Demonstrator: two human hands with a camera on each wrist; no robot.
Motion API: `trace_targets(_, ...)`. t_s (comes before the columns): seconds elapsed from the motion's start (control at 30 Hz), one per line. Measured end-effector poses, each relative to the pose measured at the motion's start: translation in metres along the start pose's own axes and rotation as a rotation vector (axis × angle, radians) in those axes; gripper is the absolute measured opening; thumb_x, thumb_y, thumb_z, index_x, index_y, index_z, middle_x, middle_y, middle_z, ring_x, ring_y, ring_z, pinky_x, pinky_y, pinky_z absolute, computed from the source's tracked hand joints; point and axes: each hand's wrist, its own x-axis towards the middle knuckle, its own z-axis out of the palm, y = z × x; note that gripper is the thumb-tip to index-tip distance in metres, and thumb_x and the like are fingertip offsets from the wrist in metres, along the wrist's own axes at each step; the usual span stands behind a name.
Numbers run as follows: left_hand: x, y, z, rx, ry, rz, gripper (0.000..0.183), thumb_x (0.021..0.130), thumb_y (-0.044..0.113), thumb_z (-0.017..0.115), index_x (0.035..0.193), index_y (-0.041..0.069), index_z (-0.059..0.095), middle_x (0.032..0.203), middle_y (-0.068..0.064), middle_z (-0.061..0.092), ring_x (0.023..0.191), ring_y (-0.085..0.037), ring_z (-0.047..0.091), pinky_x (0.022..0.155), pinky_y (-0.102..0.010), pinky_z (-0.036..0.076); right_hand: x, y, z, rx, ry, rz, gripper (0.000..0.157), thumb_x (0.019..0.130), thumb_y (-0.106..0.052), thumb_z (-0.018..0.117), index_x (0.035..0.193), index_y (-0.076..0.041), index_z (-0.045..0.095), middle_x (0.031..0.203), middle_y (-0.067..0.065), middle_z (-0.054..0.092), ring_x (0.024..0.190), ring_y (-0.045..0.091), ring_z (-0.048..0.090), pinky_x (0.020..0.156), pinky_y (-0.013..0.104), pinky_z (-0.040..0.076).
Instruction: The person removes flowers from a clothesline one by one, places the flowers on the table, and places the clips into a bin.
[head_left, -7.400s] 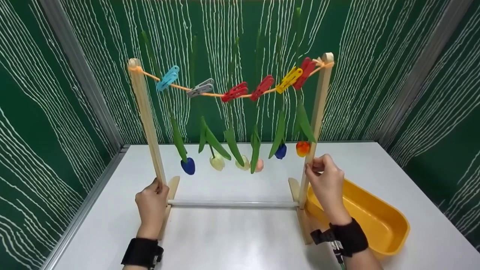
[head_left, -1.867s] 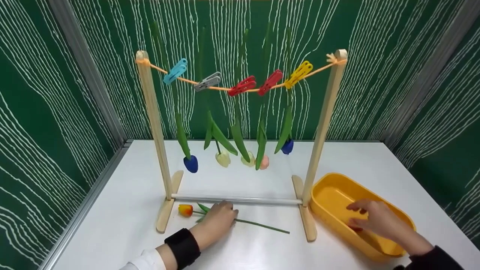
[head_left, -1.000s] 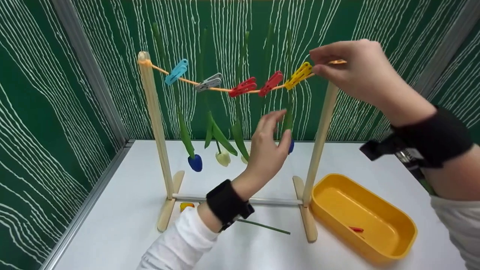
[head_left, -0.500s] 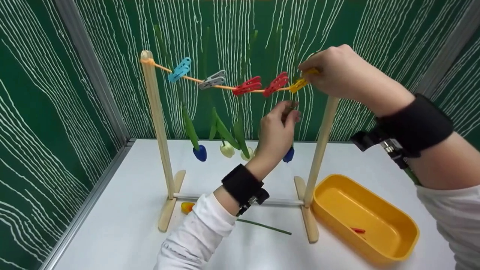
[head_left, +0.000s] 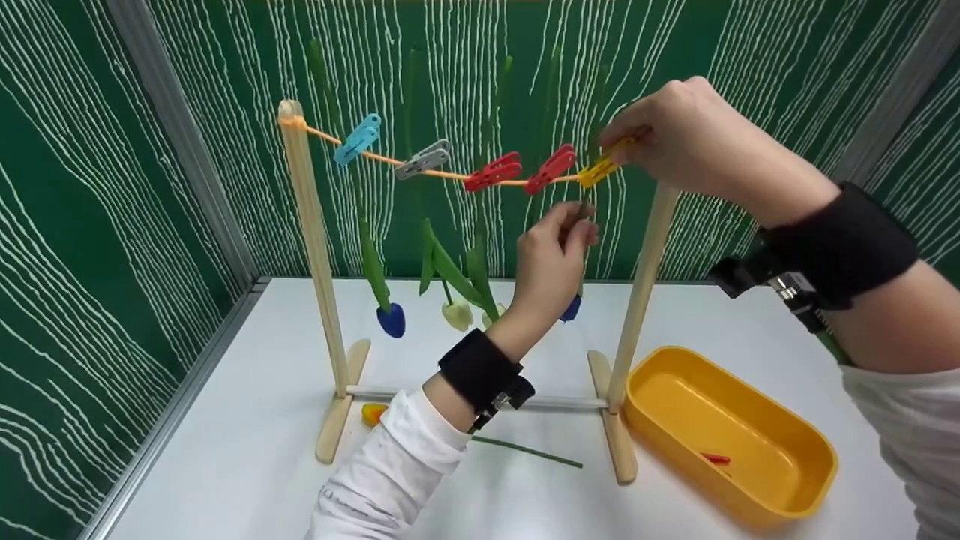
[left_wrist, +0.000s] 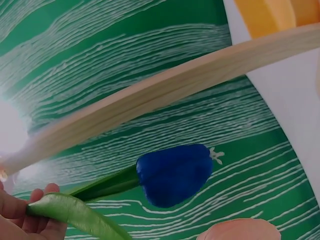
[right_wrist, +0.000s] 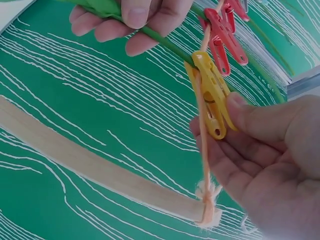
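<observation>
Yellow clip (right_wrist: 215, 92): on the orange rope (right_wrist: 205, 155), pinched by the right hand (head_left: 675, 135)
Blue tulip (left_wrist: 175, 175): head-down below, stem (right_wrist: 167, 45) pinched by the left hand (head_left: 551, 259)
Care: stem should be supported before squeezing

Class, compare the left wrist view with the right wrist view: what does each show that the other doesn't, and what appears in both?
Only the left wrist view: the blue tulip bloom and part of the yellow tray.
Only the right wrist view: the right hand pinching the yellow clothespin, with red clothespins beyond it.
Both: the left hand holding a green leaf, the wooden post and the green backdrop with white lines.
</observation>
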Motion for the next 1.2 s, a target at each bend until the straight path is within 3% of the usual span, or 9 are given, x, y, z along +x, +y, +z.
trace_targets(0.37,-0.008,0.003,-0.006,0.011,-0.043,0.006,0.016,0.096,0.008,0.052,0.108,0.003,0.062,0.091,-0.008,0.067,0.080,-0.005,0.064,0.076,-0.012,0.050,-0.003,0.001,-0.007,-0.006,0.083,0.043,0.021,0.087,-0.003,0.063,0.106,-0.001,0.071,0.102,0.020,0.069,0.089,0.032,0.066,0.077,0.044,0.053)
trace_targets(0.6,-0.027,-0.004,-0.015,0.058,-0.142,-0.024,0.014,0.096,0.007,0.052,0.105,0.004,0.063,0.089,-0.006,0.066,0.079,-0.008,0.063,0.075,-0.012,0.050,-0.010,0.017,-0.020,0.010,0.159,0.130,0.025,0.091,-0.007,0.058,0.113,-0.007,0.069,0.111,0.013,0.067,0.095,0.024,0.060,0.088,0.016,0.048)
trace_targets(0.73,-0.042,-0.004,-0.024,0.096,-0.223,-0.047,0.014,0.096,0.005,0.053,0.105,0.004,0.064,0.089,-0.005,0.067,0.079,-0.009,0.064,0.073,-0.012,0.051,-0.024,0.032,-0.025,0.012,0.180,0.179,0.026,0.092,-0.007,0.058,0.114,-0.012,0.069,0.113,0.007,0.066,0.094,0.017,0.056,0.087,0.009,0.044)
trace_targets(0.93,-0.065,-0.004,-0.041,0.213,-0.325,0.006,0.016,0.095,0.003,0.054,0.105,0.003,0.066,0.089,-0.006,0.067,0.079,-0.010,0.063,0.069,-0.011,0.050,-0.063,0.056,-0.025,-0.035,0.233,0.144,0.025,0.087,-0.004,0.064,0.110,-0.011,0.070,0.110,0.008,0.067,0.090,-0.003,0.051,0.085,0.001,0.038)
trace_targets(1.03,-0.075,-0.005,-0.051,0.273,-0.384,0.046,0.015,0.094,0.003,0.055,0.103,0.002,0.067,0.089,-0.006,0.068,0.079,-0.010,0.063,0.069,-0.012,0.049,-0.095,0.062,-0.019,-0.043,0.225,0.127,0.030,0.082,0.002,0.068,0.109,-0.009,0.070,0.106,0.010,0.067,0.085,-0.012,0.045,0.081,-0.004,0.033)
trace_targets(1.2,-0.094,-0.011,-0.071,0.385,-0.475,0.077,0.016,0.093,0.008,0.058,0.103,0.003,0.070,0.091,-0.006,0.068,0.082,-0.011,0.063,0.072,-0.015,0.050,-0.153,0.062,0.001,-0.026,0.167,0.162,0.043,0.071,0.010,0.075,0.110,-0.006,0.068,0.104,0.012,0.068,0.084,-0.015,0.043,0.080,-0.007,0.028)
